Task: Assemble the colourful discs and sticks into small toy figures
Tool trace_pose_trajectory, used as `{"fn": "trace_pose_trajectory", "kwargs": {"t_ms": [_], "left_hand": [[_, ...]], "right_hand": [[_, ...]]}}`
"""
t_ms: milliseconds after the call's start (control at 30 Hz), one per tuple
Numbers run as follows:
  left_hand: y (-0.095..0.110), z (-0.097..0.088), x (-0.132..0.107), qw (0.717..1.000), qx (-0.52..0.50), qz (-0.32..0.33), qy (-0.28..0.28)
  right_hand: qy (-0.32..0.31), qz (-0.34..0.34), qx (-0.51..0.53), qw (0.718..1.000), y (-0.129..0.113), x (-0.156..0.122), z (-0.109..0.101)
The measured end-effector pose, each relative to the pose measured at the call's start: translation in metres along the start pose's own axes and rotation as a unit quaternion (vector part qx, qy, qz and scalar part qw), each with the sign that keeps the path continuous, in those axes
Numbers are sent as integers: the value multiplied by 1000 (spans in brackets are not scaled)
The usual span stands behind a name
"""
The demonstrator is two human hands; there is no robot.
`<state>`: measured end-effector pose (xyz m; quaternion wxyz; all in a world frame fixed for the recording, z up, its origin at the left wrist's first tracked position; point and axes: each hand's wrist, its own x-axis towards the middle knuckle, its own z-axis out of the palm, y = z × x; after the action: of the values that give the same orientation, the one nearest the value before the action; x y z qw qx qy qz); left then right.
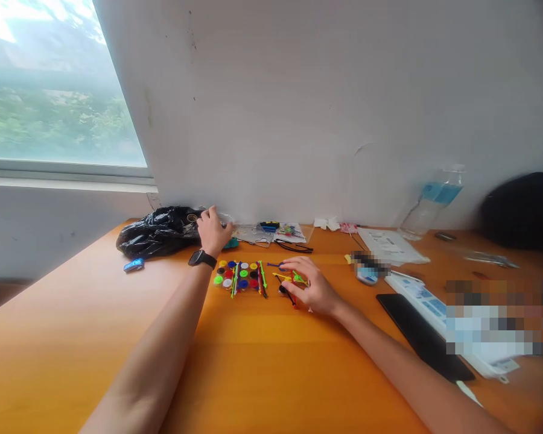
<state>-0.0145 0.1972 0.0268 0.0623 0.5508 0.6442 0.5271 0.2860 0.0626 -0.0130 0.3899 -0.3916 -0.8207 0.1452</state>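
"What's the bench (253, 367) made of?"
"Smooth, glossy wood by its look, across the bottom of the frame."
"And the bag (149, 234) at centre left?"
"Thin, crinkled plastic, very shiny."
"The small discs (244, 273) mid-frame?"
"Smooth plastic, apparently."
"The wall (298, 108), upper centre?"
"Matt, mostly smooth."

Right fingers (297, 266) over coloured sticks (279, 276), left fingers (213, 213) by black bag (156, 232).

two hands (213, 233) (314, 286), two six-disc groups (228, 274) (244, 273), one watch (197, 258), one bottle (440, 193)
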Motion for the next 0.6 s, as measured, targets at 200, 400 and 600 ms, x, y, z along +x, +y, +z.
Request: {"fn": "trace_pose_trajectory", "kwargs": {"t_ms": [200,400,600], "left_hand": [[24,-2,-1,953,82,229,-180],[44,16,-27,879,27,295,-373],[61,48,-79,826,-36,326,-457]], "right_hand": [[-80,-12,-72,994,2,-5,4],[-82,53,-116,988,8,2,-16],[-86,107,-139,981,20,5,-32]]}}
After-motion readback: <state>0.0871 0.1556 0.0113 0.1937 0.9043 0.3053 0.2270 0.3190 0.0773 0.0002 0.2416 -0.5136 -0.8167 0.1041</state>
